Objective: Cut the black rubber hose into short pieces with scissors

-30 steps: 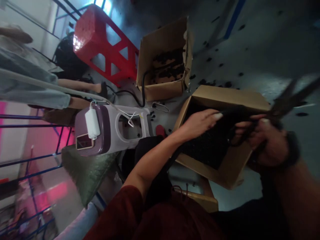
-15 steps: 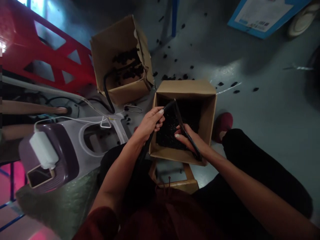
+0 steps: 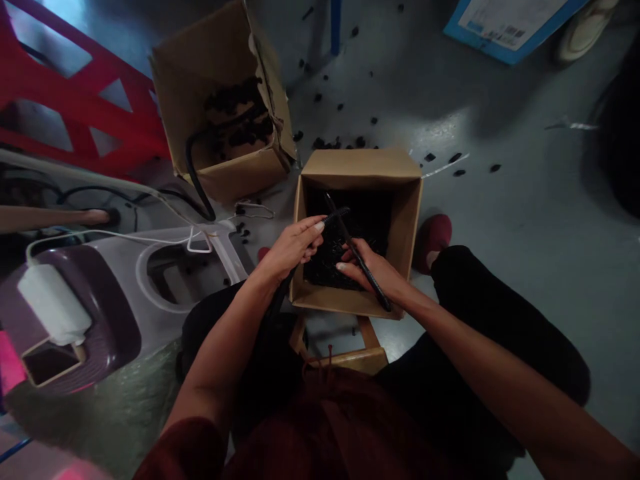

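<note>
My left hand is closed in a pinch on a black ridged strip, whose short end pokes out past the thumb. More black length hangs below that hand, dark against my trousers. A long, thin, black stick-like piece lies slantwise across my right hand, held between curled fingers and palm; its kind is not clear. Its far end crosses the strip's end. Both hands are over an open cardboard box, in which a mass of small black pieces lies.
A second cardboard box with black pieces stands at the upper left. Small black bits are scattered on the floor. A purple-grey stool carries a white power adapter. A red plastic frame is behind; another person's limb shows at left.
The stick-like piece in my right hand has swung so its far end now crosses the strip's end, where they met at a corner before. The view has shifted slightly to the right.
</note>
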Tool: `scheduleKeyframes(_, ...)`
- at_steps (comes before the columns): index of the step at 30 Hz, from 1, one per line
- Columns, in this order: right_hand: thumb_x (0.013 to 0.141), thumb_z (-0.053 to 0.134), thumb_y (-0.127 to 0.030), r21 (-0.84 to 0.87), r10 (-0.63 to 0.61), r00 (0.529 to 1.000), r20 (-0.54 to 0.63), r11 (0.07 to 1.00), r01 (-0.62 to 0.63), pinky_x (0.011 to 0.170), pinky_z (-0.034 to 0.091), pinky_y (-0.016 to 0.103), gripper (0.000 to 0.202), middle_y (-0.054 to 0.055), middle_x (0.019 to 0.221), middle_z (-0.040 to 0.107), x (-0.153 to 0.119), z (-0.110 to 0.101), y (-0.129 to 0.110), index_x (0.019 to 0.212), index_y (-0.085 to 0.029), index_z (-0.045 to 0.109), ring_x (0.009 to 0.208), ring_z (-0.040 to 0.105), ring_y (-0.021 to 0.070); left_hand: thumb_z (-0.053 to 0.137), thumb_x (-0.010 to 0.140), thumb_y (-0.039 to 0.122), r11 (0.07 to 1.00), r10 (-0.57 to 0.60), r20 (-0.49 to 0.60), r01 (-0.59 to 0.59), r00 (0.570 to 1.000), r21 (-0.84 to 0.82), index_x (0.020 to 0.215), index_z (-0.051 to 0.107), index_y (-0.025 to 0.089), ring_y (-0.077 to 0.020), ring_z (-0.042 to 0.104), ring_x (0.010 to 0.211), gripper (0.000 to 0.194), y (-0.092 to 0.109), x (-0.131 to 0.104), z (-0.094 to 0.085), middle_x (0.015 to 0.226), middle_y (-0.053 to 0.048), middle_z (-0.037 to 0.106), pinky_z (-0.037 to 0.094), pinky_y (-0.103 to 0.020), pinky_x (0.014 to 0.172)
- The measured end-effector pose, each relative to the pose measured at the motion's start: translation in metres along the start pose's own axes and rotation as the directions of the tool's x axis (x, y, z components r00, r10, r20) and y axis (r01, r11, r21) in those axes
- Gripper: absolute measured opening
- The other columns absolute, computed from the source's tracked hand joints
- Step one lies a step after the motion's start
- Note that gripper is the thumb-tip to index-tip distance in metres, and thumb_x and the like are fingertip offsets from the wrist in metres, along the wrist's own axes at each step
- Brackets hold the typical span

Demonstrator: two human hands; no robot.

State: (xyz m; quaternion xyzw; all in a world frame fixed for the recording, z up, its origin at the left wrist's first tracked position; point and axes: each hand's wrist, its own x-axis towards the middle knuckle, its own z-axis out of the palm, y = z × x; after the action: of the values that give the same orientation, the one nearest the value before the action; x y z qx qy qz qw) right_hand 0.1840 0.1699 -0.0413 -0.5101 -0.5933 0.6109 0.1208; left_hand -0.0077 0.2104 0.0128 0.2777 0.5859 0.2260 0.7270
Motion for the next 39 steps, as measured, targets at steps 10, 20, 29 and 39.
scheduleKeyframes(10, 0.082, 0.054, -0.047, -0.006, -0.007, 0.999, -0.036, 1.000, 0.006, 0.070, 0.048, 0.033, 0.048, 0.008, 0.100, 0.058, 0.000, 0.003, 0.005, 0.119, -0.019, 0.044, 0.079, 0.058, 0.0188, 0.056, 0.084, 0.030, 0.982, -0.001, 0.017, -0.003, 1.000, 0.186, 0.109, 0.066, 0.015, -0.0029, 0.033, 0.044, 0.030, 0.003, 0.000, 0.004, 0.057, 0.005, 0.041, 0.023, -0.015, 0.041)
scheduleKeyframes(20, 0.082, 0.048, -0.039, -0.049, 0.094, 0.994, -0.053, 0.994, -0.096, 0.065, 0.045, 0.031, 0.026, 0.005, 0.086, 0.063, 0.000, -0.004, -0.007, 0.102, -0.022, 0.050, 0.072, 0.059, 0.0196, 0.054, 0.086, 0.031, 0.986, -0.035, 0.002, 0.034, 0.999, 0.163, 0.110, 0.064, 0.015, -0.0021, 0.030, 0.042, 0.031, -0.002, 0.003, 0.005, 0.058, 0.005, 0.040, 0.021, -0.013, 0.039)
scheduleKeyframes(29, 0.079, 0.046, -0.033, -0.090, 0.144, 0.988, -0.057, 0.985, -0.149, 0.058, 0.038, 0.026, 0.020, -0.001, 0.069, 0.056, -0.001, -0.002, -0.005, 0.096, -0.023, 0.050, 0.057, 0.051, 0.0148, 0.051, 0.089, 0.031, 0.984, -0.084, 0.000, 0.083, 0.996, 0.155, 0.116, 0.058, 0.014, -0.0015, 0.030, 0.041, 0.033, -0.007, 0.006, 0.006, 0.059, 0.006, 0.038, 0.021, -0.012, 0.038)
scheduleKeyframes(39, 0.078, 0.045, -0.029, -0.119, 0.180, 0.982, -0.050, 0.976, -0.185, 0.059, 0.037, 0.025, 0.016, -0.002, 0.067, 0.055, 0.000, 0.009, 0.011, 0.091, -0.023, 0.051, 0.061, 0.052, 0.0154, 0.040, 0.091, 0.026, 0.736, 0.202, 0.047, -0.184, 0.978, 0.651, 0.095, 0.060, 0.013, -0.0085, 0.044, 0.057, 0.024, -0.034, 0.024, -0.002, 0.063, 0.003, 0.050, 0.036, -0.020, 0.057)
